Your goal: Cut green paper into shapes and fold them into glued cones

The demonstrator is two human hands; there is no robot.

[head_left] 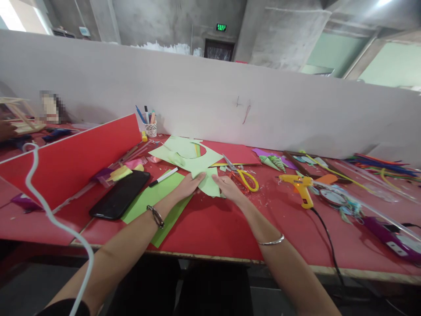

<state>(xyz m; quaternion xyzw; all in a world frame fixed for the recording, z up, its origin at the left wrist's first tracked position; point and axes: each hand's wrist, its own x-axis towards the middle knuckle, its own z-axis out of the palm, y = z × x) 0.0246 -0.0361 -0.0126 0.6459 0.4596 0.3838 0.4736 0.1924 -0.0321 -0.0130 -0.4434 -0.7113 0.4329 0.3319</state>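
Between my two hands is a small piece of pale green paper (209,183), pinched at its left edge by my left hand (188,186) and at its right edge by my right hand (229,188). Just beyond it lies a larger pale green sheet (161,152) with a rounded opening cut out. Scissors with yellow handles (249,181) rest to the right of my right hand. Partly under my left forearm is a brighter green sheet (174,221), with a white marker (167,176) across its upper part. A black phone (120,196) overlaps that sheet's left side.
A yellow glue gun (304,186) stands at right, its cord running over the table edge. A red upright board (82,158) and a pen cup (151,128) are at left. Pipe cleaners (388,164) and a purple device (391,239) lie far right. A white cable (49,210) hangs in front.
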